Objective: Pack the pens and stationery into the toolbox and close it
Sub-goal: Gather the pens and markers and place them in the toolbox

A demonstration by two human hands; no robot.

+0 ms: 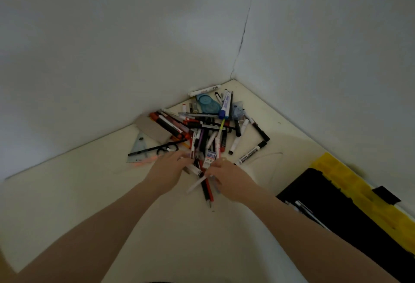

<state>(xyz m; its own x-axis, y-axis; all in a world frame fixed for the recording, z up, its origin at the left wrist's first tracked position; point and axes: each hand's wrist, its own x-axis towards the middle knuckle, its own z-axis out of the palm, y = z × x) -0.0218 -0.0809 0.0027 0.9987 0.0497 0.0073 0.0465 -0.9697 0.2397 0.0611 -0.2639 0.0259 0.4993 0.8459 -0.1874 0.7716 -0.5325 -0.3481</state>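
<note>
Now both hands are reaching into a pile of pens (203, 130) heaped toward the far corner of a cream tabletop (74, 195).
Several pens are gripped in the curled fingers of the right hand (226, 178) at the pile's near edge; the left hand (167, 169) is laid on the pile, its grip blurred and not discernible. An open black-and-yellow toolbox (350, 210) is set at the right edge.
</note>
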